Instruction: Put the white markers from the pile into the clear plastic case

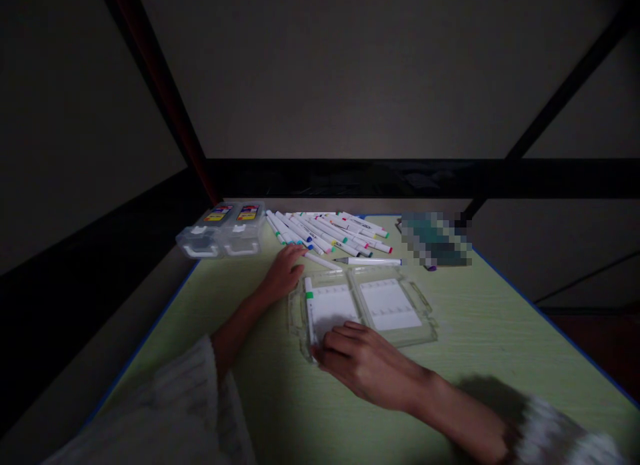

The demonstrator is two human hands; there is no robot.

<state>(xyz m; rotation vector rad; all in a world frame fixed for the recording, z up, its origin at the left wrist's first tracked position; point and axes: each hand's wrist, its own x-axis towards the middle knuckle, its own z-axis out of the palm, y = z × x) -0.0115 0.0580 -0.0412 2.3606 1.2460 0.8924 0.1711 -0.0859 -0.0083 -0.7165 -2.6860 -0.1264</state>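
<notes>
My left hand [284, 273] reaches to the near edge of a pile of white markers [320, 233]. Its fingers are stretched out with the thumb apart, and the fingertips are close to a loose white marker [324, 261]; whether they touch it I cannot tell. A clear plastic case [364, 298] lies unfolded on the table, with white slotted panels in both halves. One marker with a green band [309, 305] lies along the left side of the case. My right hand [357, 365] is over the near left corner, its fingers curled closed at this marker's lower end, which they partly hide.
Two clear cases with handles and colourful labels [217, 215] stand at the back left. A marker with a dark tip [370, 261] lies behind the unfolded case. At the back right is a pixelated flat object [435, 241]. The pale table [480, 358] has blue edges.
</notes>
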